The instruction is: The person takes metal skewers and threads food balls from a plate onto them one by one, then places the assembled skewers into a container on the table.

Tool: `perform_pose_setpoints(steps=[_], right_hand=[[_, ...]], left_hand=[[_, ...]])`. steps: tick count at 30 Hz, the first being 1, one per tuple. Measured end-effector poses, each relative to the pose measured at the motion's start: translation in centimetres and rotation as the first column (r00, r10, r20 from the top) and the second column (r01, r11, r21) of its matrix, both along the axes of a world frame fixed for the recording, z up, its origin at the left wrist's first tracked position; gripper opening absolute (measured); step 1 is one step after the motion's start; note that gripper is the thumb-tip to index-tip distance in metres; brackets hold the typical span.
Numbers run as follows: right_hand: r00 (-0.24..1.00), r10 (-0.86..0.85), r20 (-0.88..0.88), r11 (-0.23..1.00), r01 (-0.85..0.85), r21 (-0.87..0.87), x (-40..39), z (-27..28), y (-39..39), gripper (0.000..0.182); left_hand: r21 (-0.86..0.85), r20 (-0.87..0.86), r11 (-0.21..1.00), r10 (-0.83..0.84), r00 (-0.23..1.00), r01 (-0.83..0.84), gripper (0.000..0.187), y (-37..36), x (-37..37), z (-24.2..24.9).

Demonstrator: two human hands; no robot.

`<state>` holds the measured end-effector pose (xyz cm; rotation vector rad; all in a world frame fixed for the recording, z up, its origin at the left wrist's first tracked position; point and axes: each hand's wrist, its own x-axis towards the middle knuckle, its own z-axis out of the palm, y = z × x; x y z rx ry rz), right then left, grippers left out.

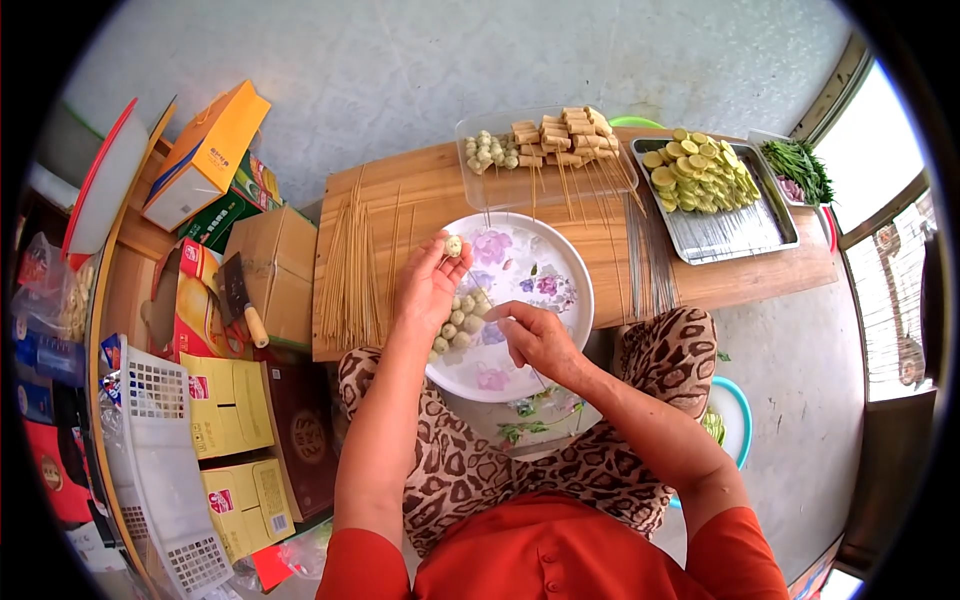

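My left hand (428, 282) is raised over the left part of a round, flower-patterned tray (572, 262), its fingers closed on a pale, speckled meatball (453, 246). Lower and to the right, my right hand (535, 340) pinches a thin skewer (480, 288) that slants up toward the meatball. More greenish-grey meatballs (461, 322) lie together on the tray, partly behind my left hand and wrist. The tray rests partly on the wooden table and overlaps my lap in this view.
Bare bamboo skewers (355, 270) lie on the wooden table (430, 178). A clear container (468, 195) holds skewered meatballs and tan rolls. Metal skewers (652, 265) lie beside a metal tray (690, 245) of sliced vegetables. Left stand boxes (270, 265) and a cleaver (238, 290).
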<state>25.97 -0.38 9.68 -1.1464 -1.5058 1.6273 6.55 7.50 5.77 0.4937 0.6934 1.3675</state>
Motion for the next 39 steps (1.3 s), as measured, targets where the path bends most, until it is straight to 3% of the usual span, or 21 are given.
perform_pose_setpoints(steps=[19, 25, 29, 30, 31, 32, 33, 34, 35, 36, 38, 39], right_hand=[[0.996, -0.075, -0.044, 0.997, 0.075, 0.008, 0.1, -0.9, 0.7, 0.022], [0.967, -0.209, -0.147, 0.978, 0.202, -0.058, 0.4, -1.3, 2.1, 0.018], [0.955, -0.232, -0.182, 0.97, 0.214, -0.113, 1.0, -1.0, 2.4, 0.018], [0.951, -0.235, -0.201, 0.97, 0.216, -0.11, 1.3, -0.8, 2.4, 0.018], [0.947, -0.237, -0.219, 0.97, 0.218, -0.104, 1.6, -0.7, 2.5, 0.019], [0.947, -0.234, -0.22, 0.971, 0.215, -0.107, 1.8, -0.9, 2.5, 0.019], [0.93, -0.263, -0.257, 0.962, 0.235, -0.136, 2.0, -1.1, 2.6, 0.018], [0.91, -0.293, -0.293, 0.953, 0.255, -0.162, 2.2, -1.2, 2.6, 0.017], [0.901, -0.302, -0.312, 0.95, 0.256, -0.18, 2.2, -1.2, 2.6, 0.018], [0.9, -0.301, -0.314, 0.95, 0.255, -0.18, 2.3, -1.3, 2.5, 0.018], [0.899, -0.29, -0.329, 0.952, 0.237, -0.194, 2.4, -1.4, 2.5, 0.018], [0.898, -0.289, -0.331, 0.953, 0.236, -0.192, 2.5, -1.4, 2.4, 0.018]], left_hand=[[-0.01, -0.075, 0.99, -0.14, 0.987, 0.14, 0.024, -0.9, 1.8, 1.4], [-0.051, -0.179, 0.913, -0.407, 0.896, 0.405, 0.036, -1.7, 3.1, 1.7], [-0.032, -0.254, 0.93, -0.363, 0.896, 0.367, 0.035, -0.7, 3.1, 0.9], [-0.049, -0.525, 0.951, -0.285, 0.802, 0.306, 0.032, -0.4, 3.0, 0.5], [-0.045, -0.751, 0.969, -0.193, 0.631, 0.242, 0.03, -0.2, 2.8, -0.1], [-0.048, -0.752, 0.97, -0.192, 0.631, 0.239, 0.03, -0.2, 2.6, -1.4], [0.035, -0.955, 0.955, -0.055, 0.29, 0.296, 0.027, -0.1, 2.3, -2.9], [0.088, -0.988, 0.921, 0.129, -0.086, 0.379, 0.025, -0.3, 2.5, -2.8], [-0.029, -0.97, 0.93, 0.062, -0.234, 0.366, 0.022, -1.1, 3.0, -2.3], [-0.029, -0.97, 0.93, 0.062, -0.236, 0.365, 0.022, -1.5, 3.0, -2.7], [-0.067, -0.885, 0.891, 0.155, -0.438, 0.45, 0.019, -1.8, 2.9, -3.9], [-0.065, -0.884, 0.891, 0.157, -0.439, 0.45, 0.019, -1.9, 2.9, -4.4]])
